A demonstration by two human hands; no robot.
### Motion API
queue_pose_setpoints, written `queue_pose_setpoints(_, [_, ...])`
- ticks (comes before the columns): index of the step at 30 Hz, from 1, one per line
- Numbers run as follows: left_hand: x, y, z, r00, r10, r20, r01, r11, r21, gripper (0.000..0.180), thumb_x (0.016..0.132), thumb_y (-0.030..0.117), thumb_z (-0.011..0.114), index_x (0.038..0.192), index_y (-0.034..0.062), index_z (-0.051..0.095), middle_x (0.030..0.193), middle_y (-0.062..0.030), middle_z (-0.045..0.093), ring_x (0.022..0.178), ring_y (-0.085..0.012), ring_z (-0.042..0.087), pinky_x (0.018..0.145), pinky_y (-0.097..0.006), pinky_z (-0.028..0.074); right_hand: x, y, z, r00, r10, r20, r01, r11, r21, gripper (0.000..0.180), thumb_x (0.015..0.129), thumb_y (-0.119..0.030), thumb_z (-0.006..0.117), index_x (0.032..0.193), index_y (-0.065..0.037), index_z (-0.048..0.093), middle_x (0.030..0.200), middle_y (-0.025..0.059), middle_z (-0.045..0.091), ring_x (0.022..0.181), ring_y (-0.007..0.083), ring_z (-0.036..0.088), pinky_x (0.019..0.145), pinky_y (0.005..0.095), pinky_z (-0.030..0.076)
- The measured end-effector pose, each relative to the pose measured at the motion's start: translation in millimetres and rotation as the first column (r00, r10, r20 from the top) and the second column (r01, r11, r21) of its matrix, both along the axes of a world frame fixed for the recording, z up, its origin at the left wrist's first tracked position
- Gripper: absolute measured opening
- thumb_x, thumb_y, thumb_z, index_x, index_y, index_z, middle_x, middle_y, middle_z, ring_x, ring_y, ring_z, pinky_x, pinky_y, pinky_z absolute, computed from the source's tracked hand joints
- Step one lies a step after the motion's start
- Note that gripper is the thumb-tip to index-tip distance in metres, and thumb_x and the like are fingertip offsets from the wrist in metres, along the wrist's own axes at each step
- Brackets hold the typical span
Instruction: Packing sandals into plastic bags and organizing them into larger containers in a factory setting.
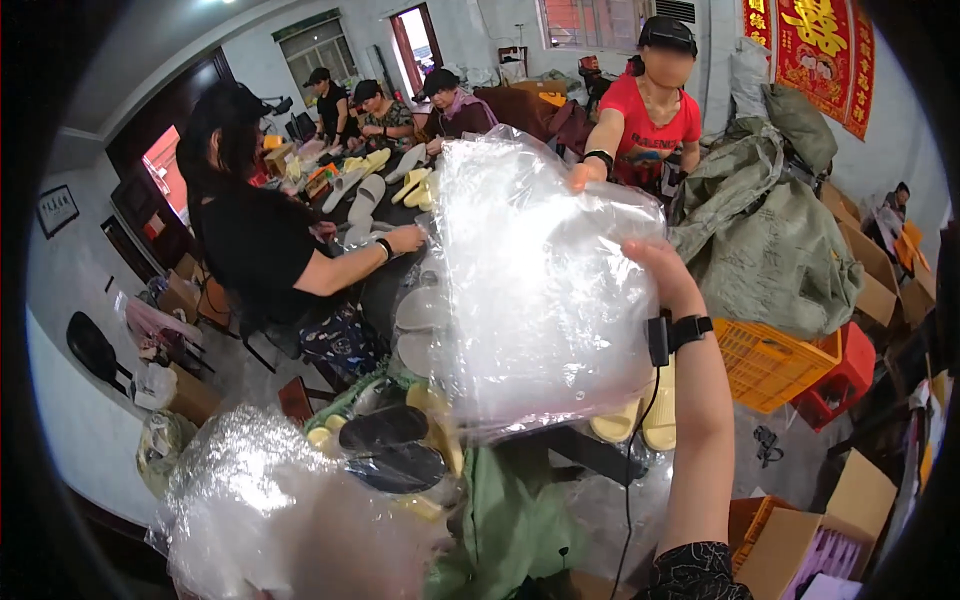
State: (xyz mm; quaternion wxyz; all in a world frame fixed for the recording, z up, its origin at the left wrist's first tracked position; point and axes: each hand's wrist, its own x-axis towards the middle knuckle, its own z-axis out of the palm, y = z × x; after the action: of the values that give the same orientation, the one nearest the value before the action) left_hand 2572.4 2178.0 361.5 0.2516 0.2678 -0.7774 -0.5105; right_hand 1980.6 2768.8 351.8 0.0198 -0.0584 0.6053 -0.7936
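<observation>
Plastic bag (545, 290), clear and crinkled, fills the middle of the frame, lifted high in front of the camera. The right hand (665, 275) grips its right edge, fingers closed on the film, a black band with a dangling cable on the wrist. The left hand is hidden; at the lower left of the frame a second bundle of clear plastic (270, 510) billows up where that hand would be, so I cannot tell whether it is clenched or loose.

Nothing is visible inside the raised bag yet: it looks empty. As a judgement, the packing of this bag is at its start, with the bag in hand and whatever goes in it not yet loaded.

Just below the bag, toward the lower middle, dark slippers (385, 445) lie on a heap with pale yellow ones (640, 420) to their right, near the edge of the dark desk (585, 455). More yellow and grey slippers lie on the long desk running toward the upper left, where several people sit working; one in black (260, 240) leans in from the left, another in a red shirt (650, 110) stands at upper centre. On the right sit grey-green sacks (775, 240), an orange crate (770, 365) and cardboard boxes (800, 540) toward the lower right.
</observation>
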Motion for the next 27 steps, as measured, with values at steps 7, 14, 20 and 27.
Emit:
queue_pose_setpoints(7, [-48.6, -27.3, 9.6, 0.971, 0.09, 0.224, -0.136, 0.97, 0.201, 0.046, 0.088, 0.041, 0.055, 0.111, 0.0012, 0.057, 0.107, -0.0078, 0.057, 0.103, -0.0222, 0.055, 0.093, -0.038, 0.042, 110.5, -58.4, -1.3, 0.991, -0.096, 0.091, 0.119, 0.947, -0.299, 0.04, 0.09, -0.029, 0.059, 0.119, -0.003, 0.058, 0.109, 0.0077, 0.064, 0.096, 0.0166, 0.062, 0.084, 0.0308, 0.051])
queue_pose_setpoints(14, [-110.6, -120.7, -54.6, 0.989, -0.144, 0.04, 0.071, 0.687, 0.723, 0.032, 0.087, 0.022, 0.058, 0.104, -0.0057, 0.061, 0.1, -0.0104, 0.063, 0.089, -0.0222, 0.061, 0.081, -0.033, 0.049, 186.9, -116.9, -8.3, 0.987, -0.161, -0.011, 0.153, 0.955, -0.253, 0.035, 0.094, -0.026, 0.053, 0.123, -0.005, 0.057, 0.111, 0.0055, 0.063, 0.099, 0.0162, 0.061, 0.086, 0.0294, 0.05])
queue_pose_setpoints(20, [-168.7, -189.2, -83.1, 0.926, -0.371, -0.07, 0.218, 0.373, 0.902, 0.032, 0.084, 0.007, 0.064, 0.113, -0.0043, 0.06, 0.105, -0.0124, 0.065, 0.093, -0.0248, 0.065, 0.082, -0.037, 0.053, 355.8, -303.4, -26.6, 0.996, -0.084, 0.02, 0.085, 0.993, -0.077, 0.035, 0.094, -0.025, 0.053, 0.123, -0.005, 0.056, 0.112, 0.0053, 0.063, 0.1, 0.016, 0.061, 0.086, 0.0293, 0.05])
queue_pose_setpoints(27, [-228.8, -226.8, -126.0, 0.464, -0.8, -0.381, 0.867, 0.321, 0.382, 0.033, 0.092, 0.013, 0.058, 0.122, 0.0002, 0.055, 0.11, -0.0086, 0.064, 0.094, -0.0182, 0.063, 0.082, -0.033, 0.053, 356.8, -532.2, 68.2, 0.997, -0.011, -0.077, 0.017, 0.997, 0.075, 0.034, 0.095, -0.024, 0.053, 0.124, -0.006, 0.056, 0.112, 0.005, 0.063, 0.1, 0.0158, 0.061, 0.086, 0.0291, 0.05])
